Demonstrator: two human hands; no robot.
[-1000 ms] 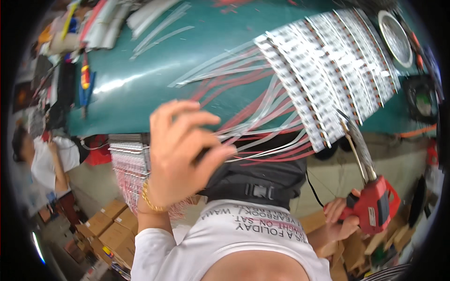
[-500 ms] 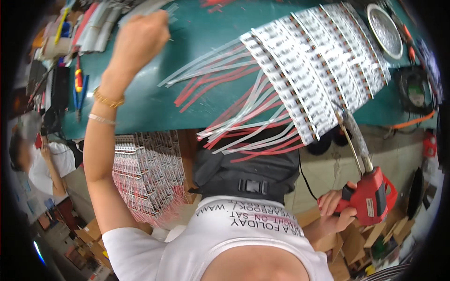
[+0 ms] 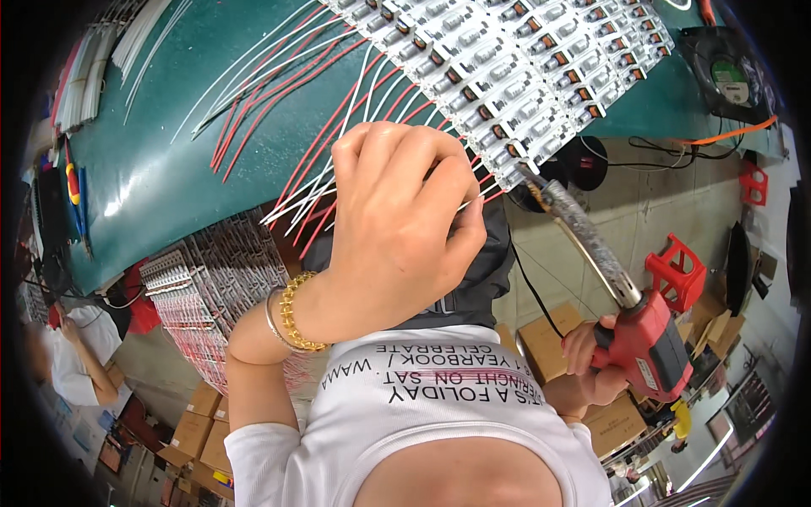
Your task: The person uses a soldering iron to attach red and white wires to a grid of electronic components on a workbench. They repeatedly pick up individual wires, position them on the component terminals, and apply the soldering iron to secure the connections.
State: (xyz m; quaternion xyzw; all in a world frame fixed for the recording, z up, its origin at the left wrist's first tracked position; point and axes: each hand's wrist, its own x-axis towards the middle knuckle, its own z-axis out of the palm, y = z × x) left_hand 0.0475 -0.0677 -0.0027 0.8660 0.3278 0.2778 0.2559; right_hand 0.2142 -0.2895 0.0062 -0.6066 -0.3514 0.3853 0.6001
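Observation:
My right hand (image 3: 596,363) is wrapped round the grip of a red and black soldering gun (image 3: 650,346). Its long metal barrel points up and left, and the tip (image 3: 525,171) is at the near corner of a panel of white circuit boards (image 3: 507,68). My left hand (image 3: 405,203), back up and fingers curled together, is just left of that corner, over red and white wires (image 3: 317,148) that trail from the panel's left edge. Whatever its fingertips pinch is hidden or too thin to make out.
The panel lies on a green table (image 3: 152,203). Loose white wires (image 3: 156,42), a bundle of tubes (image 3: 84,76) and a screwdriver (image 3: 73,186) lie at left. Stacked wired panels (image 3: 211,279) stand below the edge. A black round device (image 3: 726,76) and a red stool (image 3: 676,275) are at right.
My left hand has come from the far left of the table, near the loose wires, to the panel's near corner. The soldering gun's tip has shifted to that corner, and the view has moved.

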